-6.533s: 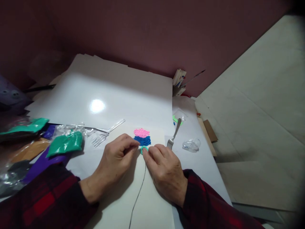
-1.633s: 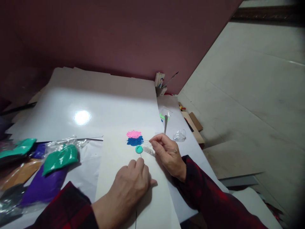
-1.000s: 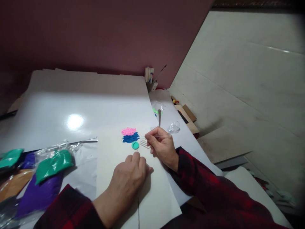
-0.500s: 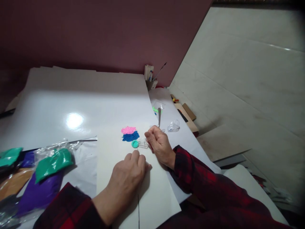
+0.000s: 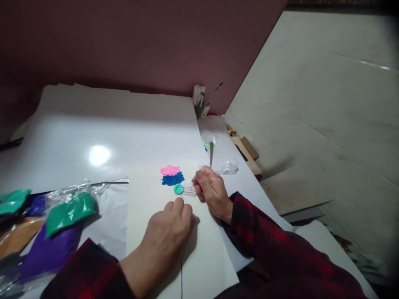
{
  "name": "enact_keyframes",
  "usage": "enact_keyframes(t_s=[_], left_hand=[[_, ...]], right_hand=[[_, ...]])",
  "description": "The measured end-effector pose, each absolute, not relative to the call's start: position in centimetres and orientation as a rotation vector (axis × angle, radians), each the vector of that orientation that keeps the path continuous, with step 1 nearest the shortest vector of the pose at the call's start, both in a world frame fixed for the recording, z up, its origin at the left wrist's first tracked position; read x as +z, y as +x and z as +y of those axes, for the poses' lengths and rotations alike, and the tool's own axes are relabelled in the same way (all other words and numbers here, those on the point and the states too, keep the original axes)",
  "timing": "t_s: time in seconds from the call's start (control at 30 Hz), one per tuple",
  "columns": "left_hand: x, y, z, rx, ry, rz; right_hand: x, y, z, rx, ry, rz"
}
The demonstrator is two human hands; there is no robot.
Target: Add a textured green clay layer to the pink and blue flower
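Note:
My right hand (image 5: 213, 190) pinches a clear plastic fork (image 5: 190, 190), its handle hidden in the fingers. The tines lie over a small turquoise lump of clay (image 5: 178, 189) on a cream sheet of paper (image 5: 205, 257) and touch it. Just above are a ridged blue clay patch (image 5: 173, 178) and a ridged pink one (image 5: 170, 170). My left hand (image 5: 170, 226) rests on the sheet below the turquoise lump, fingers curled under and tips out of sight. A thin dark line (image 5: 181, 274) runs down the paper beneath it.
Bags of coloured clay, including a green bag (image 5: 71, 209) and a purple bag (image 5: 50, 249), lie at left. A large white board (image 5: 140, 124) spreads behind. To the right are a metal utensil handle (image 5: 211, 153), crumpled clear plastic (image 5: 230, 166) and a pen holder (image 5: 201, 104).
The view has shifted slightly, moving the scene a little to the right. The right hand keeps its pinch on the fork at the turquoise clay; the left hand stays put.

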State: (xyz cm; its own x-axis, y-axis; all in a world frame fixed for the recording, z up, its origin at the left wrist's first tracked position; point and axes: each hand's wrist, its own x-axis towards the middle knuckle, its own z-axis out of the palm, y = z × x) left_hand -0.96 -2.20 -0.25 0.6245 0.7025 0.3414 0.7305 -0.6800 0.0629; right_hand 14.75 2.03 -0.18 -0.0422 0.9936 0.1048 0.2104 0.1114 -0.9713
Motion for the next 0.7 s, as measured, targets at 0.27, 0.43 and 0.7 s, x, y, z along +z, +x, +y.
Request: enact_keyframes(t_s=[0.27,0.43,0.7], left_hand=[[-0.27,-1.06,-2.26,-0.544,-2.729,-1.198],[0.12,-1.06,-2.11,-0.545,-2.758,-1.175],[0.25,-1.05,-2.01,-0.534,-2.796,-1.207]], right_hand=[[-0.05,14.98,2.22,0.996,-1.29,-1.547],[0.22,14.93,2.32,0.832,-1.339,-1.647],[-0.47,14.97,2.36,1.047,-1.326,-1.45]])
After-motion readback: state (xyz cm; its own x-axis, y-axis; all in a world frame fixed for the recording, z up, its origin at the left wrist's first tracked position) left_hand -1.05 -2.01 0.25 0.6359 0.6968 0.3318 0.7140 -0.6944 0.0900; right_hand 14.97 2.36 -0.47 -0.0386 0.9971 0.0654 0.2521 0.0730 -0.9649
